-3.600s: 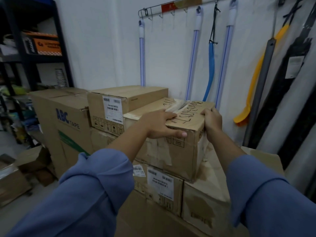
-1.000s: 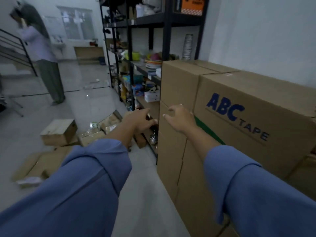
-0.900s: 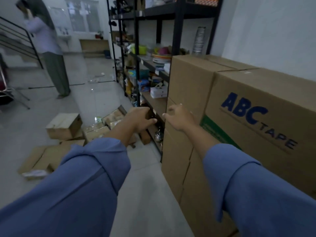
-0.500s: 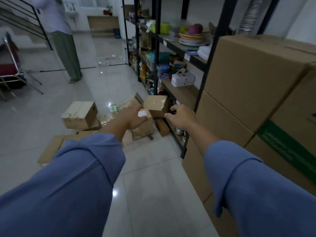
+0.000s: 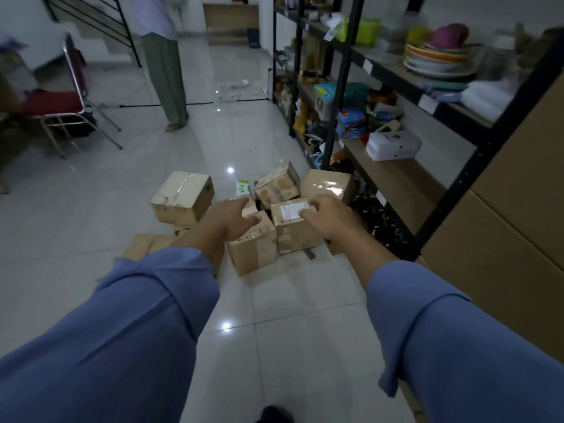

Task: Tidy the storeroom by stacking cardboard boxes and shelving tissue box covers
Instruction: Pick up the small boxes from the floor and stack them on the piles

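Left hand (image 5: 235,219), right hand (image 5: 331,219) outstretched, both uncurled (holding nothing), toward cardboard boxes (image 5: 183,196) heaped on floor (image 5: 122,209), labelled box (image 5: 290,236) label-up.

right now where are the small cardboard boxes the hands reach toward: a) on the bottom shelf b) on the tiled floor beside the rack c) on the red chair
b: the small cardboard boxes sit clustered on the tiled floor, next to the rack.

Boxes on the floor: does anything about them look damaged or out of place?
Yes. The small boxes lie in a jumbled heap on the floor beside the shelf, tilted rather than stacked. The crumpled box at the back looks crushed, and flattened cardboard lies beside the heap.
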